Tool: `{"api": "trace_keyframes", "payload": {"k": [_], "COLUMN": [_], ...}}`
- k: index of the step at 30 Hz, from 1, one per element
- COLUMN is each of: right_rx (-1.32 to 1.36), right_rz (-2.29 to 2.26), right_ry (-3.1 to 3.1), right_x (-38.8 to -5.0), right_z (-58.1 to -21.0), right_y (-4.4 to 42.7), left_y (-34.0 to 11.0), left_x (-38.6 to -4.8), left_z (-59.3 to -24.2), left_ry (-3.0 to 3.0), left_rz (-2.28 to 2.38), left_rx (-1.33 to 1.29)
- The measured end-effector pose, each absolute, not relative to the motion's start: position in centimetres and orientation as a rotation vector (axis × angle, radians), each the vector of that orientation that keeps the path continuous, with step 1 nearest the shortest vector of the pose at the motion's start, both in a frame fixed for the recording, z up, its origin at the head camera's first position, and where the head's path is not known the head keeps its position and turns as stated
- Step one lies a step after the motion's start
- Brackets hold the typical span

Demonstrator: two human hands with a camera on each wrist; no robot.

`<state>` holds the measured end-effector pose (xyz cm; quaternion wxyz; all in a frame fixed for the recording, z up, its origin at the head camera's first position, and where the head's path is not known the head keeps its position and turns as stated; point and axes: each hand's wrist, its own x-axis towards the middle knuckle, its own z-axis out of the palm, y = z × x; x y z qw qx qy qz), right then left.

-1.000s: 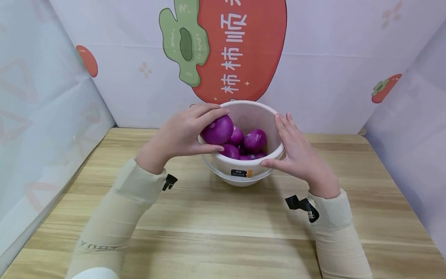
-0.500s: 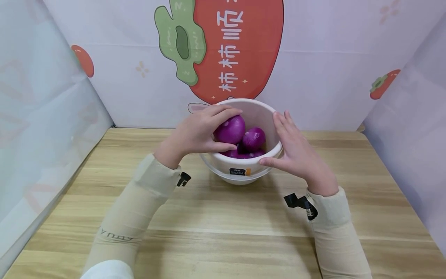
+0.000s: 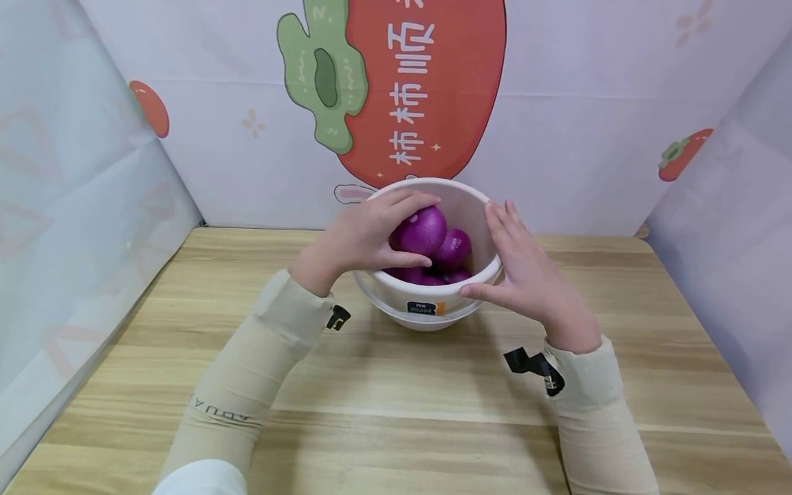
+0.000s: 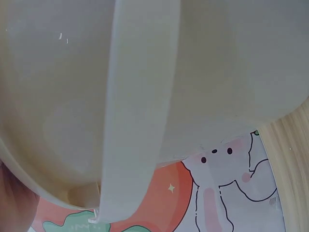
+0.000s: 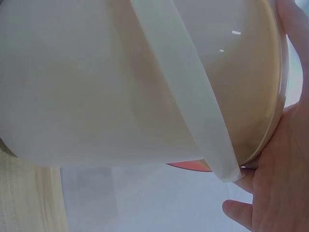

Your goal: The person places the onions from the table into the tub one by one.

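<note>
A white bucket with several purple onions inside stands near the back wall. Inside its left part, my left hand grips a large purple onion between fingers and thumb, above the other onions. My right hand rests on the bucket's right rim, fingers straight along the side and thumb at the front edge. In the right wrist view, the palm lies against the outside of the rim. A wide white band, like a carrying handle, crosses the bucket's outer wall in both wrist views.
The bucket stands on a wooden table. Behind it rises a white printed backdrop with a large red fruit picture. White sheets border the table at left and right.
My left hand has moved right with the onion, from the bucket's left rim further inside over the other onions. The right hand has stayed on the rim.
</note>
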<state>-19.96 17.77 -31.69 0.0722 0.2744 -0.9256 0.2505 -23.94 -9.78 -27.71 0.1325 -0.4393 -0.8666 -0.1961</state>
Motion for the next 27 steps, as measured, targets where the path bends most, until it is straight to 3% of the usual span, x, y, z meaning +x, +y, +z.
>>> {"api": "trace_keyframes", "payload": {"k": [15, 27], "right_rx": [0.839, 0.870], "right_rz": [0.781, 0.852], "right_ry": [-2.764, -2.717], "right_x": [-20.0, -19.7], "right_z": [-31.9, -31.6], "right_y": [17.9, 20.1], "left_y": [-10.4, -15.9], "left_x": [-23.5, -20.0], "left_z": [-28.0, -28.8], "left_ry": [-2.550, -2.425], "left_rz": [-0.559, -0.388], "left_rx": [-1.237, -0.968]}}
